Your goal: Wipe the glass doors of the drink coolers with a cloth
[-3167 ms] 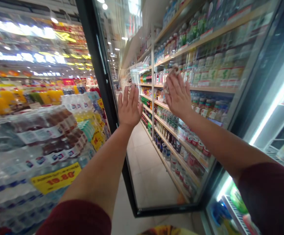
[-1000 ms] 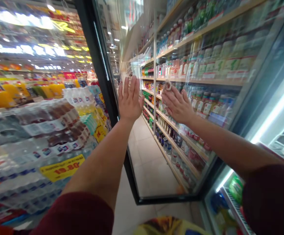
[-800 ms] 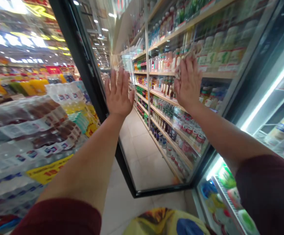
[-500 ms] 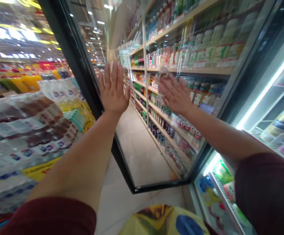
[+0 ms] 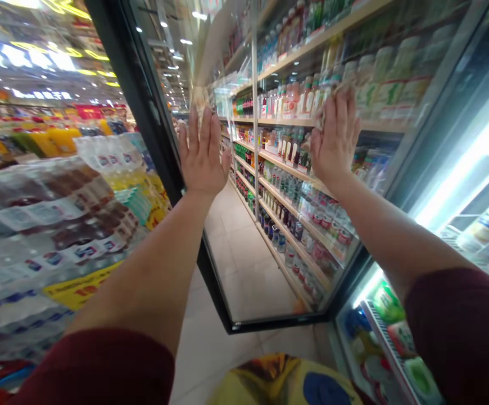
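A glass cooler door (image 5: 265, 292) in a black frame stands swung out in front of me. My left hand (image 5: 202, 154) lies flat against the glass near the left edge of the frame, fingers spread and nothing in it. Higher and to the right, my right hand (image 5: 335, 135) presses a pale, crumpled cloth (image 5: 344, 89) to the pane. Only the cloth's edges show past my fingers; the rest is hidden under the hand.
Through the glass appear wooden shelves (image 5: 299, 166) of bottled drinks. To my right is the lit cooler interior with a wire shelf (image 5: 390, 349). Stacked packs of bottles (image 5: 37, 225) stand on the left, with a yellow sign (image 5: 80, 287). Below lies the tiled floor (image 5: 200, 349).
My right hand has slid the cloth right and a little up across the glass, and its fingers now point upward. The left hand stays on the pane; the view has shifted slightly.
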`<action>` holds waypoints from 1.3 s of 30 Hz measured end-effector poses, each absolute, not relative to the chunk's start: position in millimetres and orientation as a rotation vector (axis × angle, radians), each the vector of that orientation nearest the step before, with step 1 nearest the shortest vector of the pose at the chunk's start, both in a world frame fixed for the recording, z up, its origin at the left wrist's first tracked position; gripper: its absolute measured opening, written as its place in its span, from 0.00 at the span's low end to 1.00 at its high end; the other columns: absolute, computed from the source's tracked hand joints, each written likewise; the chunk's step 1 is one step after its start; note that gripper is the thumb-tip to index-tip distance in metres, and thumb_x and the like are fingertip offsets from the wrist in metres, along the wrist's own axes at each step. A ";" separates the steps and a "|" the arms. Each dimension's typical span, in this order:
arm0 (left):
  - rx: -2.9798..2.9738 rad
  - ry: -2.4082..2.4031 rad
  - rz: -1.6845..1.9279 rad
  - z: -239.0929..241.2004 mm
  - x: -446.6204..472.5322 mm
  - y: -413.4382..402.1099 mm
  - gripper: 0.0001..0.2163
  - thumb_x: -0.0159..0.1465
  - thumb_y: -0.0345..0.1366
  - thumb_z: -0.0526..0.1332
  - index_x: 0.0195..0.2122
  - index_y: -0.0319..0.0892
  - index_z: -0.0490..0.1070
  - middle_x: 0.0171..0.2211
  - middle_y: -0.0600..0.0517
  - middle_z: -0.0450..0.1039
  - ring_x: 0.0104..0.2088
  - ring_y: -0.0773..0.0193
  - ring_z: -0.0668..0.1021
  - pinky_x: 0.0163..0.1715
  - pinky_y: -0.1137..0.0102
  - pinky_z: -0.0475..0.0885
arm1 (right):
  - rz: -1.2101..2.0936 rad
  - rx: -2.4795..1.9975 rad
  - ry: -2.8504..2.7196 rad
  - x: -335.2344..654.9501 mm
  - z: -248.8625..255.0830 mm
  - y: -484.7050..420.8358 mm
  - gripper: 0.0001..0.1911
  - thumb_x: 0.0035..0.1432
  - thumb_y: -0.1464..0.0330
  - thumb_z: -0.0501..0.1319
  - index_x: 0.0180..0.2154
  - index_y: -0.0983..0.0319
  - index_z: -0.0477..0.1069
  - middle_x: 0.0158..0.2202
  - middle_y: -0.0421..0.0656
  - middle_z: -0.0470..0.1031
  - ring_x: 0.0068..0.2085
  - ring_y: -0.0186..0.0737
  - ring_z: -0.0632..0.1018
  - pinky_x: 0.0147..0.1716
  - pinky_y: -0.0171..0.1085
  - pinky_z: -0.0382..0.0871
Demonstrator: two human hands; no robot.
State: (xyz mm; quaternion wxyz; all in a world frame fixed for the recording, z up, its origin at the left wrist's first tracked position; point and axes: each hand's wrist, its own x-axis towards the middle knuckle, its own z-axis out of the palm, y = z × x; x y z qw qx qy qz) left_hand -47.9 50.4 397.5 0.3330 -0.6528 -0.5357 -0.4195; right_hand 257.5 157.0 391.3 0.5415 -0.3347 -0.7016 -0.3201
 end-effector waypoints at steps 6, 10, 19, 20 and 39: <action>-1.701 -1.399 -1.070 402.6 -48.5 48.6 0.38 0.76 0.58 0.50 0.78 0.36 0.49 0.80 0.47 0.41 0.80 0.54 0.36 0.77 0.51 0.25 | -0.950 -0.451 -2.083 246.6 352.4 154.1 0.31 0.74 0.62 0.53 0.75 0.51 0.60 0.75 0.40 0.63 0.77 0.52 0.59 0.76 0.60 0.51; -1.702 -1.351 -1.050 361.7 -50.9 41.0 0.37 0.76 0.56 0.49 0.78 0.35 0.50 0.80 0.40 0.41 0.79 0.51 0.36 0.77 0.49 0.31 | -0.918 -0.592 -1.886 257.7 353.2 158.2 0.32 0.76 0.60 0.51 0.76 0.59 0.57 0.76 0.49 0.59 0.78 0.58 0.56 0.75 0.66 0.49; -1.704 -1.452 -1.045 229.6 -56.0 33.6 0.29 0.77 0.48 0.51 0.77 0.43 0.58 0.75 0.43 0.58 0.79 0.52 0.45 0.78 0.48 0.33 | -0.948 -0.392 -2.134 248.5 308.9 143.3 0.30 0.74 0.64 0.55 0.74 0.49 0.61 0.73 0.42 0.66 0.76 0.52 0.61 0.76 0.62 0.50; -1.701 -1.453 -1.038 229.8 -56.3 34.9 0.29 0.77 0.48 0.52 0.76 0.44 0.59 0.75 0.43 0.59 0.78 0.53 0.46 0.78 0.48 0.33 | -0.932 -0.403 -2.095 250.9 309.4 145.6 0.31 0.75 0.63 0.55 0.75 0.49 0.60 0.74 0.43 0.66 0.77 0.52 0.60 0.76 0.63 0.49; -1.474 -1.575 -1.089 158.9 -54.4 42.8 0.29 0.79 0.45 0.50 0.75 0.30 0.60 0.71 0.29 0.62 0.77 0.43 0.48 0.77 0.41 0.45 | -0.852 -0.407 -1.949 175.2 286.8 121.2 0.37 0.74 0.70 0.55 0.79 0.53 0.50 0.74 0.45 0.65 0.76 0.52 0.63 0.77 0.58 0.48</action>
